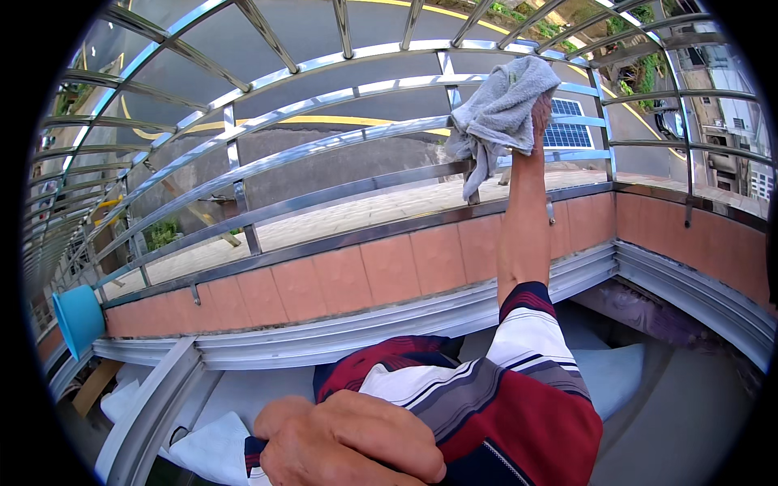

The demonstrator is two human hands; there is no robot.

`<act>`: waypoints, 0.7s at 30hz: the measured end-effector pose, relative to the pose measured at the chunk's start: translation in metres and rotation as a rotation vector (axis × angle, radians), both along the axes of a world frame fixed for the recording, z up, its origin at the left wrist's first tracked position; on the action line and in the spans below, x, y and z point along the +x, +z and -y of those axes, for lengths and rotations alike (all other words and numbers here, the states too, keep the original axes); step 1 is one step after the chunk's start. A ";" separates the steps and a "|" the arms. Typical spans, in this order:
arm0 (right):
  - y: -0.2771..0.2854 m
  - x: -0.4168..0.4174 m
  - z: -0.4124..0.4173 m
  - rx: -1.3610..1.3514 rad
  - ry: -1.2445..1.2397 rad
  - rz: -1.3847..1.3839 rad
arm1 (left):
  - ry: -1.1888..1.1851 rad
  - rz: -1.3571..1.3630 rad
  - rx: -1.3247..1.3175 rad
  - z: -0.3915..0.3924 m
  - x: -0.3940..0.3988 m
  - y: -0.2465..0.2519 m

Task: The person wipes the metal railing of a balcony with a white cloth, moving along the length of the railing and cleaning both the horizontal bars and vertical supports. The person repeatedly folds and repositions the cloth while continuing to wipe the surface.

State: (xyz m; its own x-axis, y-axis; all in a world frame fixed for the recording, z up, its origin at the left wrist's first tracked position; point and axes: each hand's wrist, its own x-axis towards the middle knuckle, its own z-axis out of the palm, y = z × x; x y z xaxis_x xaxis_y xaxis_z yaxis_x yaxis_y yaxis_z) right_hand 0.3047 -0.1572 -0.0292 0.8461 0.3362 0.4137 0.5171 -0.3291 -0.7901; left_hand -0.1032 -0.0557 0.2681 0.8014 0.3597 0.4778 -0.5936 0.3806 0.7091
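Note:
My right arm reaches out over the tiled sill to the metal window grille [377, 127]. My right hand [541, 115] grips a grey towelling cloth [504, 100], bunched against the grille's flat rails and hiding part of them. The cloth covers most of the fingers, and one end hangs down over the lower rails. Close to the camera, at the bottom of the view, is what looks like my left hand [346, 434], its fingers bent in front of the striped shirt [516, 401]. Whether it holds anything is hidden.
Below the grille runs a sill of reddish tiles [331, 273], with an aluminium window track [340, 346] inside it. A blue plastic basin [79, 319] stands at the far left. Outside are a solar panel [568, 124], a pale tiled ledge [364, 197] and a road [304, 91] below.

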 end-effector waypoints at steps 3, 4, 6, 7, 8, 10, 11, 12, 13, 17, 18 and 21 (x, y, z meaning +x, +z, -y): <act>-0.039 0.020 -0.047 -0.355 -0.047 0.187 | 0.059 0.019 0.054 -0.010 0.003 -0.007; -0.047 0.015 -0.067 -0.480 -0.046 0.230 | 0.079 0.033 0.078 -0.014 0.003 -0.009; -0.040 -0.035 -0.107 -0.704 0.116 0.208 | 0.273 -0.045 0.292 -0.018 -0.003 -0.013; -0.028 -0.065 -0.123 -0.827 0.259 0.222 | 0.368 -0.093 0.397 -0.022 -0.004 -0.017; -0.023 -0.075 -0.129 -0.800 0.267 0.190 | 0.373 -0.101 0.418 -0.026 -0.004 -0.016; -0.022 -0.097 -0.156 -0.734 0.394 0.221 | 0.415 -0.136 0.476 -0.033 -0.003 -0.016; -0.025 -0.110 -0.170 -0.704 0.494 0.277 | 0.420 -0.154 0.457 -0.035 -0.002 -0.016; -0.027 -0.125 -0.187 -0.672 0.538 0.328 | 0.426 -0.164 0.446 -0.038 0.001 -0.015; -0.029 -0.139 -0.205 -0.632 0.581 0.380 | 0.432 -0.173 0.443 -0.040 0.004 -0.014; -0.049 -0.152 -0.234 -0.753 0.737 0.399 | 0.756 -0.525 0.332 -0.028 0.033 -0.020; -0.054 -0.151 -0.233 -0.704 0.754 0.432 | 0.606 -0.543 0.473 -0.047 0.011 -0.028; -0.032 -0.135 -0.223 -0.805 0.791 0.431 | 0.705 -0.775 0.732 -0.061 -0.030 -0.053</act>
